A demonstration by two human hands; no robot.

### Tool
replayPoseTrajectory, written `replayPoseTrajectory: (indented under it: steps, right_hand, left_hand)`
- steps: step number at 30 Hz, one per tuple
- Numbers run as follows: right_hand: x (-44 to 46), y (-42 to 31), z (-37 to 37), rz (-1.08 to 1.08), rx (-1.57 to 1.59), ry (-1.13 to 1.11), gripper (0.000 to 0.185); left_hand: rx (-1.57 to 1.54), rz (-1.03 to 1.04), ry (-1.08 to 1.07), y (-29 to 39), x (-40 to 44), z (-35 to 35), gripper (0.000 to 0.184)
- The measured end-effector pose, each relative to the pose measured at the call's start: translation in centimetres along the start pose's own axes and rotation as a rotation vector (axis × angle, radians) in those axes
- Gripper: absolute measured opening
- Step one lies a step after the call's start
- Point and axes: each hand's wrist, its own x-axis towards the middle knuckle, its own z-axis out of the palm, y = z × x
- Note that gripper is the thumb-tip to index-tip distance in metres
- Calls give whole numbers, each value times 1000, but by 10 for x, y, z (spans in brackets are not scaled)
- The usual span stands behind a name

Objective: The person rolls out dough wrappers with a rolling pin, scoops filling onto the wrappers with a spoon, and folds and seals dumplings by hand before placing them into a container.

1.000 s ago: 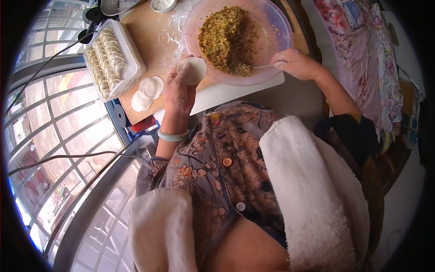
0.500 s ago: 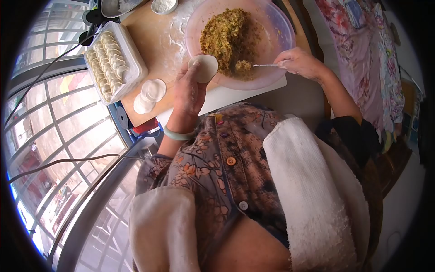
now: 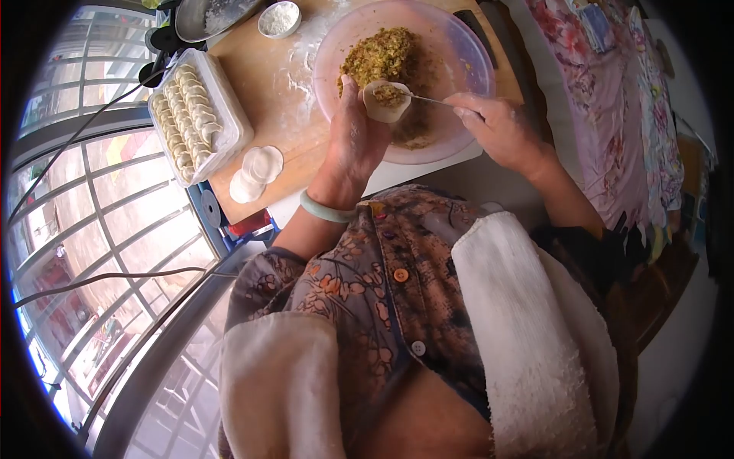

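My left hand [image 3: 359, 131] holds a round dough wrapper [image 3: 388, 113] over the near edge of the pink translucent bowl [image 3: 475, 73]. Filling sits on the wrapper, with the tip of a thin metal utensil [image 3: 433, 99] in it. The handle of that utensil is gripped in my right hand [image 3: 501, 128], at the bowl's right side. A mound of chopped filling [image 3: 380, 52] lies inside the bowl. To the left of my left hand, a few overlapping wrappers [image 3: 256, 174] rest on the wooden board [image 3: 294, 141].
A plastic box [image 3: 233, 115] with rows of dumplings [image 3: 186, 115] stands at the board's left. Behind are a small white bowl [image 3: 279, 19] of flour and a metal pan [image 3: 191, 23]. A barred window [image 3: 95, 191] is at the left, floral cloth [image 3: 612, 115] at the right.
My left hand has moved right with the wrapper, over the bowl. The utensil has lifted filling from the bowl onto the wrapper, and my right hand has come closer.
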Motion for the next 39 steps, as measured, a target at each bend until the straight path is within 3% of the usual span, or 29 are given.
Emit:
replayPoseTrajectory:
  steps: [1, 4, 10, 16, 25, 28, 34, 39]
  right_hand:
    - [-4, 3, 6, -145, -81, 85, 24]
    - [-12, -1, 18, -269, -175, 162, 28]
    - [-17, 9, 25, -356, -361, 208, 34]
    - [-15, 18, 23, -393, -167, 260, 35]
    - [-10, 11, 4, 76, 379, 85, 20]
    - [-3, 9, -14, 179, 342, -28, 22]
    - [1, 10, -8, 214, 380, -177, 25]
    - [1, 14, 6, 167, 302, -176, 25]
  left_hand:
    - [-8, 5, 6, 1, 0, 1, 63]
    - [-11, -14, 54, 3, 0, 1, 66]
    - [-43, 12, 31, 5, -5, -3, 70]
    - [-94, 52, 12, 10, -8, -2, 71]
    - [-73, 40, -45, 15, -12, -8, 73]
    - [-50, 31, -49, 15, -13, -10, 74]
    - [-79, 8, -55, 13, -16, -10, 76]
    - [-104, -4, -21, 9, -18, -15, 77]
